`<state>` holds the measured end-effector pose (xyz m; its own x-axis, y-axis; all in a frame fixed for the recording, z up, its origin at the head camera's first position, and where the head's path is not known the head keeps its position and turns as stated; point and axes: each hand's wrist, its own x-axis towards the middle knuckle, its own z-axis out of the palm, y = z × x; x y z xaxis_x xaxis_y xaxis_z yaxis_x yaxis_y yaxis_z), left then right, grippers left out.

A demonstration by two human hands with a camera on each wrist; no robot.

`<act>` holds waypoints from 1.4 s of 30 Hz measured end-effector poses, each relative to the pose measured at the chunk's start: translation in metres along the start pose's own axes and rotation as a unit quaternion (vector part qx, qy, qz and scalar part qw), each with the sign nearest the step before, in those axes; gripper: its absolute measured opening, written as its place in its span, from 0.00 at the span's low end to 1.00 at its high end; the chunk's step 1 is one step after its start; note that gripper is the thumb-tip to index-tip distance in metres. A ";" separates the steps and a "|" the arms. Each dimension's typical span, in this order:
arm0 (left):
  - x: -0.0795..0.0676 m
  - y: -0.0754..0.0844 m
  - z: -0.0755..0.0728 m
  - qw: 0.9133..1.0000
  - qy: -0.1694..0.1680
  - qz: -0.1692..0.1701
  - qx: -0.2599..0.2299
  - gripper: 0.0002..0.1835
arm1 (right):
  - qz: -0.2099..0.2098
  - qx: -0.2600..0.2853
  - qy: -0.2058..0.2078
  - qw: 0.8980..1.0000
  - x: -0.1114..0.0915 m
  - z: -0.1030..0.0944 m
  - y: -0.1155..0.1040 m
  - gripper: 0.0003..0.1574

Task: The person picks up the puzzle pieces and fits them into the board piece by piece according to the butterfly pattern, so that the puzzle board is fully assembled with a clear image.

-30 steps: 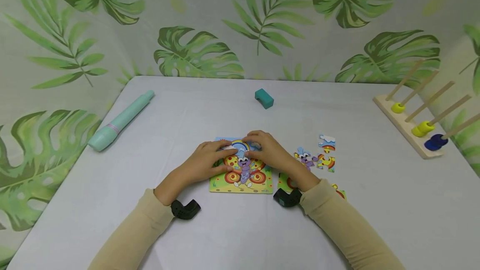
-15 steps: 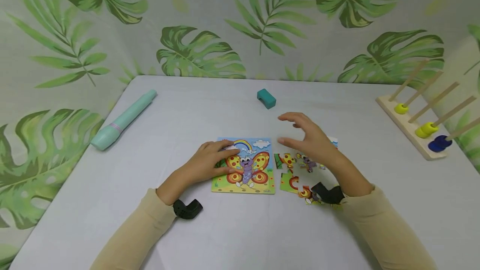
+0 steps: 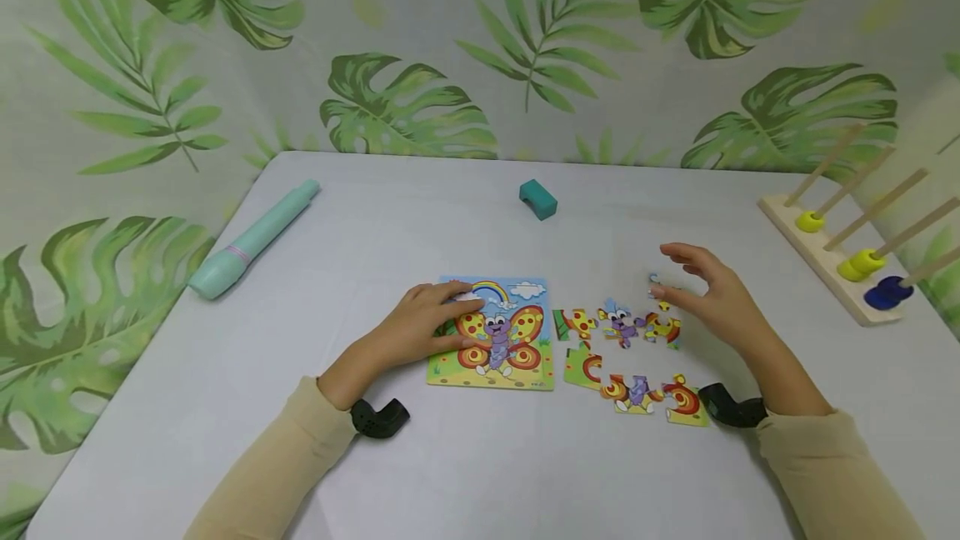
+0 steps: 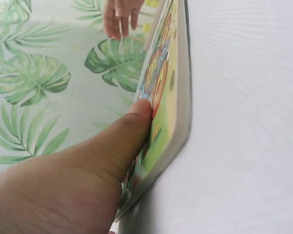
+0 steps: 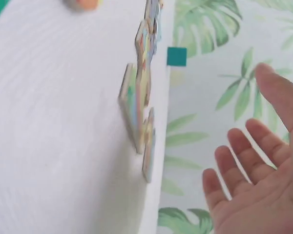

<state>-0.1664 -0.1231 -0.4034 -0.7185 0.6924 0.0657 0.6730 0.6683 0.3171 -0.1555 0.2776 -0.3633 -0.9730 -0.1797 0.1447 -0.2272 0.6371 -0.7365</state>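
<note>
A square board [image 3: 498, 357] with a butterfly picture lies flat mid-table. My left hand [image 3: 423, 319] rests on its left side, fingers extended over the rainbow; in the left wrist view the thumb [image 4: 141, 108] lies along its face. My right hand [image 3: 720, 298] hovers at the right with nothing in it, thumb and fingers apart; the right wrist view has its palm [image 5: 263, 180] bare and fingers spread. Loose jigsaw pieces lie between the hands: one with a purple face [image 3: 621, 325], a green-and-red one [image 3: 582, 367], a red-spiral one [image 3: 684, 402] and others. The right thumb partly hides a sky-blue piece.
A teal arched block [image 3: 538, 199] lies toward the back. At the left edge is a long mint-green tapered object [image 3: 255, 240]. A wooden peg stand [image 3: 828, 265] with yellow and blue beads stands at the right edge.
My right hand has lifted off the board and moved right, over and past the loose pieces, uncovering most of them. My left hand has stayed on the board.
</note>
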 end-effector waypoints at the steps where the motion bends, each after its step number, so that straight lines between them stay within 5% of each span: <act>1: 0.000 0.000 0.000 1.000 -0.001 0.000 0.001 0.31 | 0.005 0.002 -0.001 1.000 0.000 -0.001 0.004 0.37; 16: 0.000 0.000 0.000 1.000 -0.004 -0.001 0.002 0.31 | 0.038 -0.001 -0.049 0.998 -0.005 0.001 0.037 0.41; 42: -0.001 -0.002 0.005 1.000 -0.004 -0.004 -0.029 0.31 | 0.047 -0.088 -0.072 0.992 -0.004 0.001 0.044 0.41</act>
<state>-0.1667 -0.1237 -0.4085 -0.7229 0.6886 0.0560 0.6551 0.6575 0.3722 -0.1615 0.3055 -0.3964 -0.9773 -0.2104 -0.0250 -0.1512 0.7752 -0.6134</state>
